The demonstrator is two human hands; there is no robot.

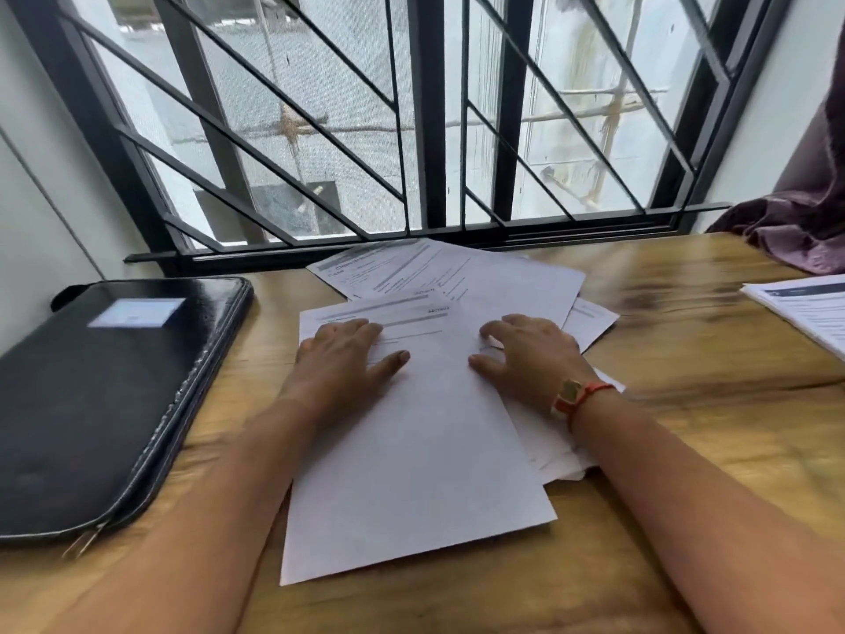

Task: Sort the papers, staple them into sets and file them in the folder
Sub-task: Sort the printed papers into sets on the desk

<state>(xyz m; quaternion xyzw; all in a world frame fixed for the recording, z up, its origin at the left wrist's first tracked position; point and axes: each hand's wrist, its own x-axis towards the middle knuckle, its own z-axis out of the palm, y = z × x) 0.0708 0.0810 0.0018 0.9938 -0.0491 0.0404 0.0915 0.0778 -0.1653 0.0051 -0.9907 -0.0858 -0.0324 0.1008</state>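
Observation:
A loose heap of white printed papers (420, 459) lies spread over the middle of the wooden table (686, 450), sheets overlapping at different angles. My left hand (343, 359) rests flat on the top sheet's upper left part, fingers straight. My right hand (530, 354) lies on the same sheet's upper right, its fingers slightly bent and touching the paper; an orange band is on that wrist. A black zipped folder (105, 395) lies closed at the left of the table. No stapler is in view.
A separate stack of printed papers (809, 313) sits at the table's right edge. A purple cloth (795, 221) is bunched at the back right corner. A barred window (434, 130) runs along the table's far edge.

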